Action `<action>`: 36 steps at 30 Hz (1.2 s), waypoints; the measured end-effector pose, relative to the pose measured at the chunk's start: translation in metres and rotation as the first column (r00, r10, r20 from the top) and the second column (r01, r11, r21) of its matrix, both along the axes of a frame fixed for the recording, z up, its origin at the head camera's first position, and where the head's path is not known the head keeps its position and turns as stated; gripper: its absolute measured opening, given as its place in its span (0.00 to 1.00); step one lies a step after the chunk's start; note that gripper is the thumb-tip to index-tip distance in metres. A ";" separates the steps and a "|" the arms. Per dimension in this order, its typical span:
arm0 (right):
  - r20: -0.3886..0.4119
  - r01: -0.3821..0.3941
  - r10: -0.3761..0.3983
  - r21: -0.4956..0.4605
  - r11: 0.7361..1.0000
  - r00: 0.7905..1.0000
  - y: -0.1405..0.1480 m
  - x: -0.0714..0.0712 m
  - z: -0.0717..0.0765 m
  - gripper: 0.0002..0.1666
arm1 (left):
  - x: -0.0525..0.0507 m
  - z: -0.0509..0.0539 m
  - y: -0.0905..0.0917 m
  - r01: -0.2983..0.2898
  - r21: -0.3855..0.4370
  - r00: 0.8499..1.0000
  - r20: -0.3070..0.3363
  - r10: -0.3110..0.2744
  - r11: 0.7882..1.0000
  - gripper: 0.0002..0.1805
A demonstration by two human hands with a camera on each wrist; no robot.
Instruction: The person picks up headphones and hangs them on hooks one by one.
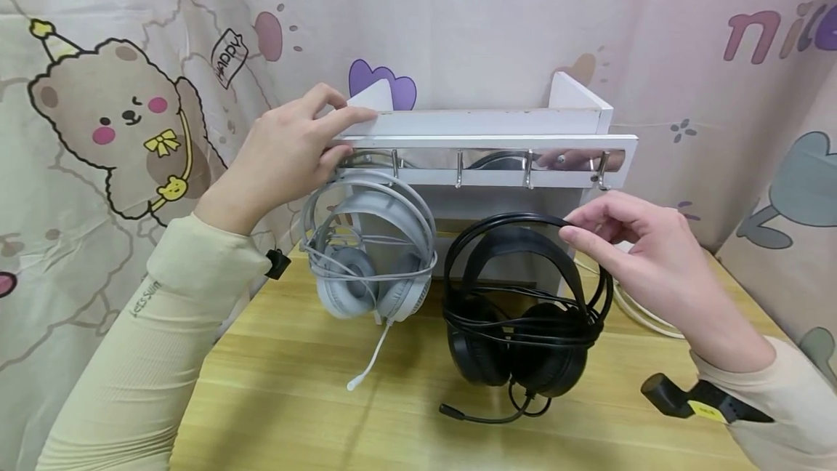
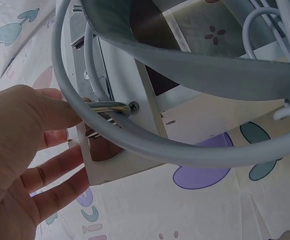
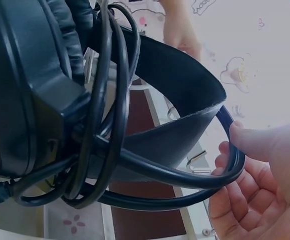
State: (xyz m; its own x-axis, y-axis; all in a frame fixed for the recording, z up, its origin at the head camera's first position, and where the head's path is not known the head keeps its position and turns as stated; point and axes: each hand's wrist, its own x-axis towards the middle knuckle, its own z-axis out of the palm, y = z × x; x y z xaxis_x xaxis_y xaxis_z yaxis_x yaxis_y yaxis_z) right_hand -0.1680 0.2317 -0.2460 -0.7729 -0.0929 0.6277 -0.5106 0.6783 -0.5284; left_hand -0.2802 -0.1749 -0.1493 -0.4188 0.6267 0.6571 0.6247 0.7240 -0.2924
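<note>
My left hand [image 1: 281,151] [image 2: 29,150] grips the left end of the white rack [image 1: 484,124], thumb in front and fingers at the top and back. Beneath it, a white headset [image 1: 346,283] [image 2: 185,156] hangs from the leftmost hook [image 2: 107,107], its cable wrapped round it and its mic pointing down. My right hand [image 1: 654,260] [image 3: 270,175] pinches the outer headband of a black headset [image 1: 549,355] [image 3: 14,90] between thumb and fingers. That headset hangs from the hand below and in front of the right hooks, off them, with cable wound round its earcups.
More metal hooks [image 1: 460,168] line the rack's front rail, the rightmost [image 1: 601,170] just above my right hand. The rack stands on a wooden table [image 1: 294,413] before a patterned curtain [image 1: 425,27]. A pale cable [image 1: 644,317] lies behind my right hand.
</note>
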 end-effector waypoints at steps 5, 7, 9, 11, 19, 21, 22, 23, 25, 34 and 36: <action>-0.006 0.022 -0.022 -0.035 0.999 1.000 -0.006 -0.002 0.004 0.05 | 0.000 -0.001 -0.001 -0.003 -0.001 1.000 -0.001 0.003 1.000 0.26; 0.003 0.028 -0.028 -0.044 0.999 1.000 -0.007 -0.002 0.006 0.04 | 0.000 -0.001 -0.001 -0.007 0.000 1.000 0.000 0.007 1.000 0.26; 0.017 0.034 -0.033 -0.054 0.998 0.999 -0.009 -0.003 0.008 0.04 | 0.001 -0.001 -0.001 -0.009 0.001 1.000 0.000 0.009 1.000 0.26; 0.027 0.042 -0.040 -0.064 0.997 0.999 -0.010 -0.004 0.010 0.04 | 0.001 -0.001 -0.001 -0.009 0.001 1.000 0.000 0.009 1.000 0.26; 0.034 0.051 -0.048 -0.099 0.994 0.998 -0.014 -0.009 0.017 0.06 | 0.001 -0.001 -0.001 -0.016 -0.002 1.000 0.000 0.016 1.000 0.26; 0.026 0.048 -0.045 -0.109 0.993 0.999 -0.016 -0.010 0.019 0.06 | 0.001 -0.002 -0.001 -0.017 -0.002 1.000 0.001 0.017 1.000 0.26; 0.021 0.049 -0.046 -0.113 0.992 0.999 -0.016 -0.010 0.020 0.06 | 0.001 -0.002 -0.001 -0.015 -0.003 1.000 0.000 0.015 1.000 0.26; 0.016 0.050 -0.049 -0.118 0.992 0.999 -0.016 -0.011 0.020 0.06 | 0.001 -0.002 -0.001 -0.013 -0.002 1.000 -0.001 0.013 1.000 0.26; 0.008 0.055 -0.054 -0.125 0.991 0.999 -0.017 -0.012 0.022 0.06 | 0.001 -0.002 -0.001 -0.010 -0.001 1.000 -0.006 0.010 1.000 0.26; -0.009 0.055 -0.057 -0.133 0.990 0.998 -0.020 -0.019 0.027 0.07 | 0.000 -0.002 0.000 -0.008 -0.002 1.000 -0.015 0.008 1.000 0.26; -0.018 0.056 -0.059 -0.130 0.990 0.998 -0.021 -0.021 0.028 0.07 | 0.000 -0.002 0.000 -0.010 0.000 1.000 -0.018 0.010 1.000 0.26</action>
State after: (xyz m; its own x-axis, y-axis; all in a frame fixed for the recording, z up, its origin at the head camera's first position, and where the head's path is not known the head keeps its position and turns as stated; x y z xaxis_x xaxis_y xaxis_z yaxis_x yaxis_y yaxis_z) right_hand -0.1886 0.2103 -0.2179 -0.7609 0.0346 0.6479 -0.4846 0.6337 -0.6030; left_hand -0.2800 -0.1748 -0.1512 -0.4134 0.6222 0.6648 0.6118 0.7306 -0.3033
